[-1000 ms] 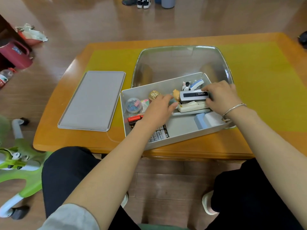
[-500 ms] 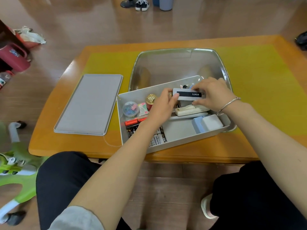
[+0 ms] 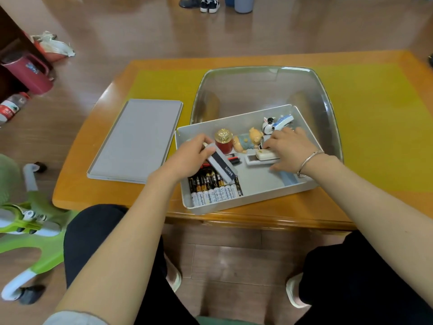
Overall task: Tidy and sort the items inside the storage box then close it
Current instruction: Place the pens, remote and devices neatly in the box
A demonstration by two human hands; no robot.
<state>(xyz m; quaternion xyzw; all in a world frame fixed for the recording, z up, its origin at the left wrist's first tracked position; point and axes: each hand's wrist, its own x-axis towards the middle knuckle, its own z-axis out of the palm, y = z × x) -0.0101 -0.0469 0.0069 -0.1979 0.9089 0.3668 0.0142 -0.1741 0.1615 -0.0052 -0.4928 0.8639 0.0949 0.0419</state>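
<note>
The grey storage box [image 3: 234,206] sits at the table's near edge, partly on a clear tray [image 3: 328,95]. Its grey lid [image 3: 136,141] lies flat to the left. My left hand [image 3: 187,158] grips a grey and dark blue rectangular case [image 3: 222,166] tilted over a row of several batteries [image 3: 214,188]. My right hand [image 3: 289,148] rests on a cream-coloured device [image 3: 264,154] and a flat white item [image 3: 254,159], fingers curled over them. A red jar with a gold cap [image 3: 223,140], a pig figurine [image 3: 247,141], a cow figurine [image 3: 268,125] and a red pen [image 3: 234,159] lie inside.
The orange table [image 3: 112,90] carries a yellow mat [image 3: 379,127]. On the floor to the left are a green and white scooter [image 3: 25,221], a maroon bucket [image 3: 30,73] and a bottle [image 3: 11,106]. Shoes [image 3: 208,3] stand beyond the table. My knees are under the near edge.
My left hand took the grey and blue case from both hands and carried it left, over the batteries. My right hand dropped back onto the cream device.
</note>
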